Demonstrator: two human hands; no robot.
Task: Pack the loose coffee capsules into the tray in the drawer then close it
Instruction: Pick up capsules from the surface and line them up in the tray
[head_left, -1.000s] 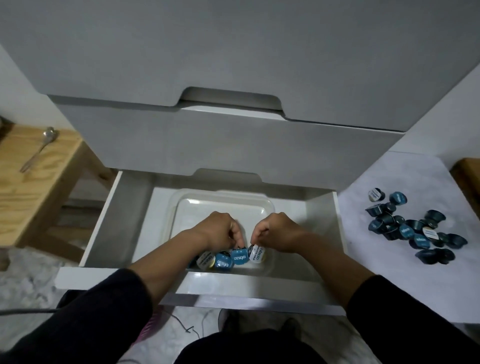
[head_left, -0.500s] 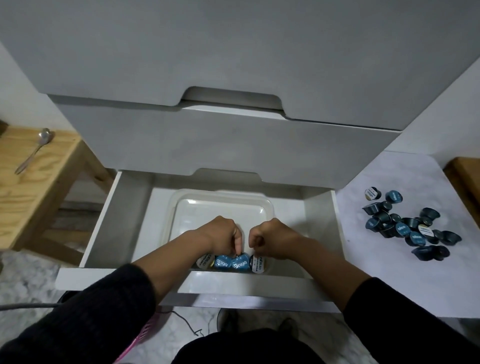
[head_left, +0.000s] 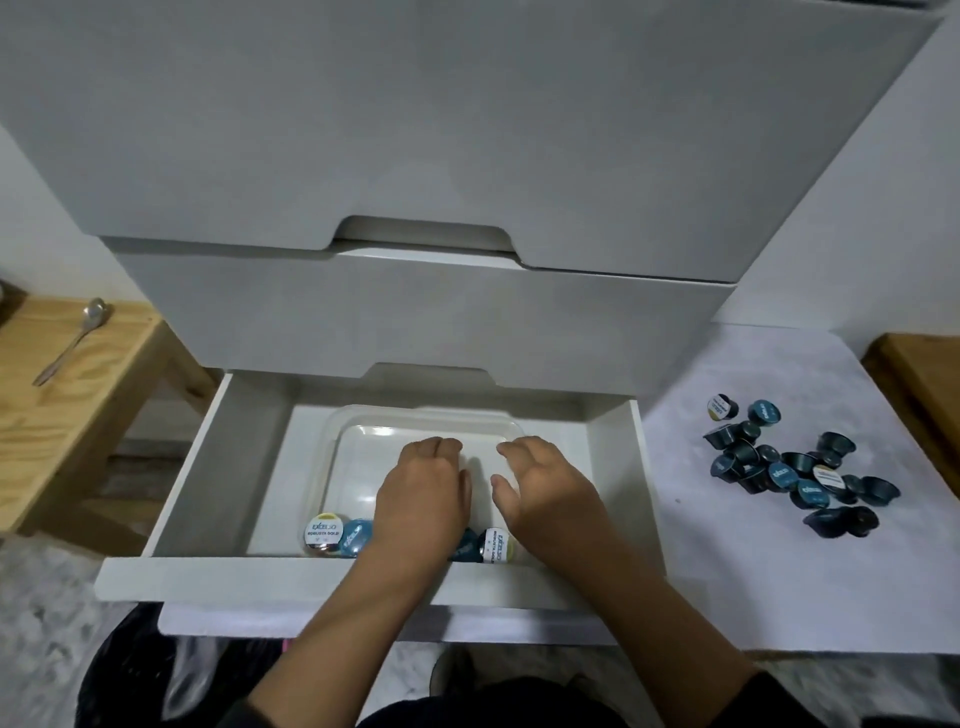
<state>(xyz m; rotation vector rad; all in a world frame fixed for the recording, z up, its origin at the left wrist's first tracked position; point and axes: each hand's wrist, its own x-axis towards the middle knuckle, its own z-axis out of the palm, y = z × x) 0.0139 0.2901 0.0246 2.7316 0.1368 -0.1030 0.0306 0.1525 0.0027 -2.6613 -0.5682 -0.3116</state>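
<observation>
From the head view, the packing is in its early stage: a short row of round foil-topped coffee capsules (head_left: 323, 534) lies along the near edge of the clear plastic tray (head_left: 363, 422) inside the open white drawer (head_left: 218, 457). The left hand (head_left: 423, 496) and right hand (head_left: 545, 493) hover over the tray, fingers loosely bent, holding nothing I can see. Most dark blue loose capsules (head_left: 795, 467) sit heaped on the white cloth-covered surface (head_left: 727, 571) to the right, well apart from the drawer. My guess: the next move is a reach right for more. A metal spoon (head_left: 70, 340) rests on the wooden bench (head_left: 62, 415) at left, out of the way
</observation>
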